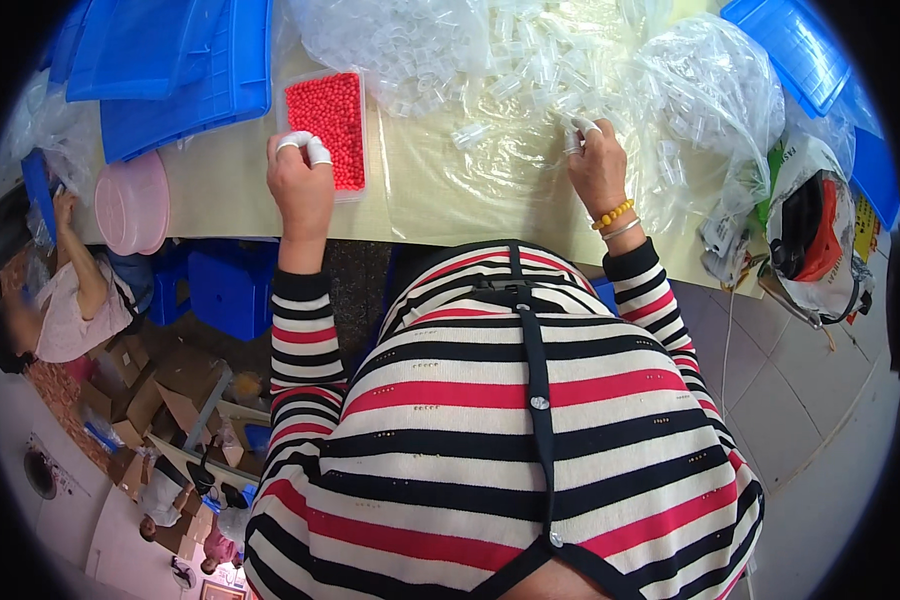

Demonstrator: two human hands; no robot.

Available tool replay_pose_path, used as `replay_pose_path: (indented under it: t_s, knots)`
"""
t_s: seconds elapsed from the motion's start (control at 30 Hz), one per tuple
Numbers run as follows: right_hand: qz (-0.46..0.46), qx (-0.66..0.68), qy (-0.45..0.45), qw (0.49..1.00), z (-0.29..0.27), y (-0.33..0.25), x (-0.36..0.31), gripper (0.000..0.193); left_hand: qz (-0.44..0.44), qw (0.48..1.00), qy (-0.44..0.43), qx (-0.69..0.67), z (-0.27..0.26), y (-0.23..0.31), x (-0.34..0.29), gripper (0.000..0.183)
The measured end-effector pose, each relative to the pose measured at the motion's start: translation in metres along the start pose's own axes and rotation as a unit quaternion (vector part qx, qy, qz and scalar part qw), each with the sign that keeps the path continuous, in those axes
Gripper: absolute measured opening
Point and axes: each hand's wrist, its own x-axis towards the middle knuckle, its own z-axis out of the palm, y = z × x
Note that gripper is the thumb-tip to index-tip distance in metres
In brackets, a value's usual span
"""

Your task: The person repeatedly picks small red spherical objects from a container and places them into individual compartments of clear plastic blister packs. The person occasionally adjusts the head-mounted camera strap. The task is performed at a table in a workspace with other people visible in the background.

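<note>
The left hand (303,187) is held half-curled over a clear tray (363,165) of small round red beads (332,112), the tray's near-left corner hidden, near the front edge of the table (440,212). The right hand (600,163) is half-curled beside clear plastic tubes (472,134), whose heap is cut off above. Whether anything is gripped cannot be told.

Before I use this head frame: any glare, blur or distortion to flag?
Head view: fisheye bend toward the rim, corners black; head view: glare on the clear bag and table, blurring outlines among the clear pieces left of the right hand; head view: red beads and left hand look fairly sharp.
</note>
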Motion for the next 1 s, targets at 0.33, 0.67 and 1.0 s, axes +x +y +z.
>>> replay_pose_path:
  t_s: [0.33, 0.67, 1.0]
  knots:
    - [-0.184, 0.042, -0.031, 0.982, 0.014, -0.048, 0.008, 0.015, 0.055, 0.991, -0.047, 0.112, 0.007, 0.01, 0.0, 0.016]
    - [-0.262, 0.004, -0.09, 0.961, 0.048, -0.069, 0.01, 0.012, 0.087, 0.966, -0.213, 0.117, 0.094, 0.04, -0.006, 0.011]
    - [0.01, 0.121, -0.141, 0.982, -0.005, -0.035, -0.012, 0.028, 0.089, 0.978, -0.188, -0.005, 0.072, 0.042, -0.018, 0.017]
